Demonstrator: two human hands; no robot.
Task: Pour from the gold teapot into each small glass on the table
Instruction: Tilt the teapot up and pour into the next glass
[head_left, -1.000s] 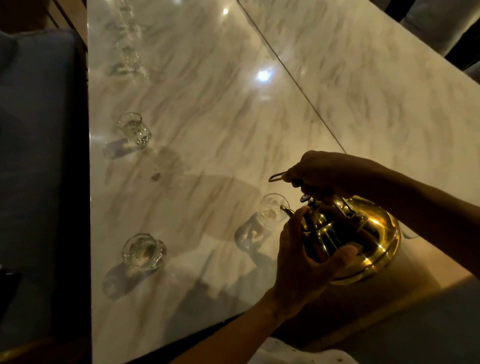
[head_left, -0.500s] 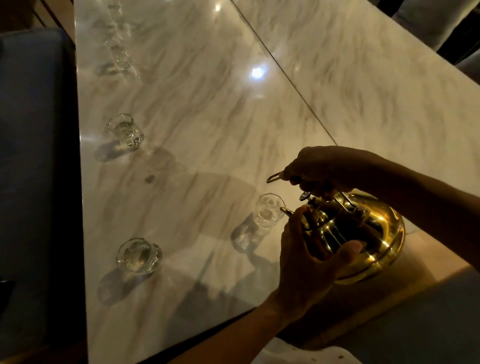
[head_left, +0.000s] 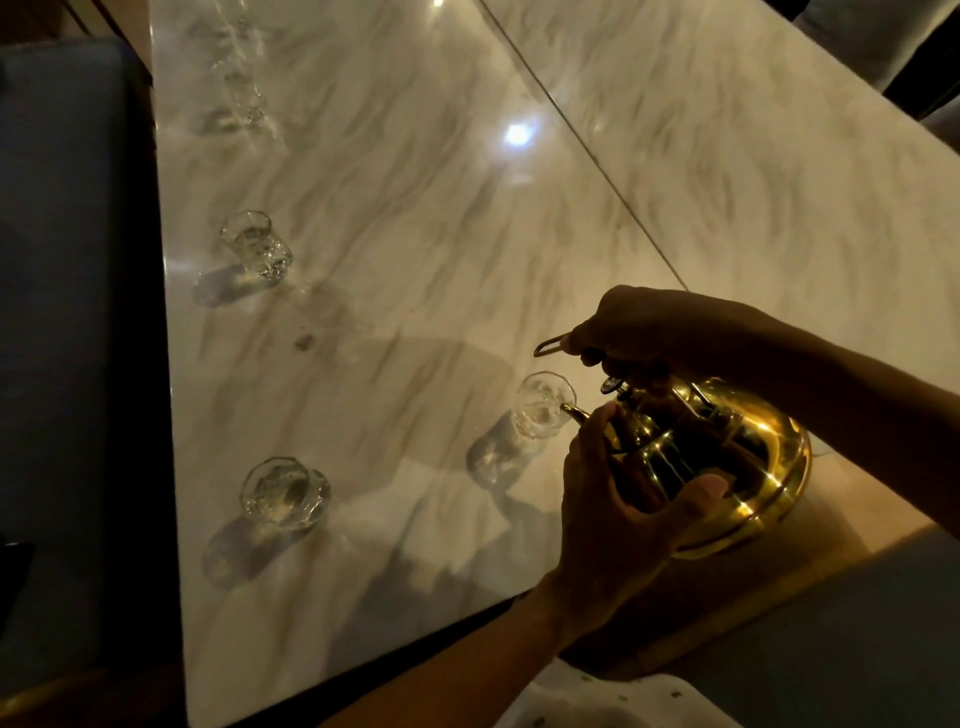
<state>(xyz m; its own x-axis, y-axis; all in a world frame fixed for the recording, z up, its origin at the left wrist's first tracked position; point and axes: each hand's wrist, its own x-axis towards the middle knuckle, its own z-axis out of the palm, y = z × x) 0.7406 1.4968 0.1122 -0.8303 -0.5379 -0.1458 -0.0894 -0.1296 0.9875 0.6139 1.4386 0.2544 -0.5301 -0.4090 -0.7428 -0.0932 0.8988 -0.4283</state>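
The gold teapot (head_left: 748, 467) is tilted to the left above the near right part of the marble table (head_left: 415, 234). Its spout tip rests at the rim of a small clear glass (head_left: 540, 405). My right hand (head_left: 654, 332) grips the teapot's top handle. My left hand (head_left: 618, 504) cups the pot's body from the near side, thumb on its shoulder. A second glass (head_left: 283, 493) stands at the near left, a third glass (head_left: 254, 247) farther along the left edge. A faint fourth glass (head_left: 244, 104) stands at the far left.
A seam (head_left: 587, 150) runs diagonally where a second marble top joins. A dark blue seat (head_left: 62, 260) borders the table's left edge. Pale fabric (head_left: 613, 701) lies below the near edge. Upholstered chairs (head_left: 883, 41) stand at the far right.
The teapot and both hands have stayed at the same glass, with the pot held tilted. The view has shifted slightly; the glasses have not moved.
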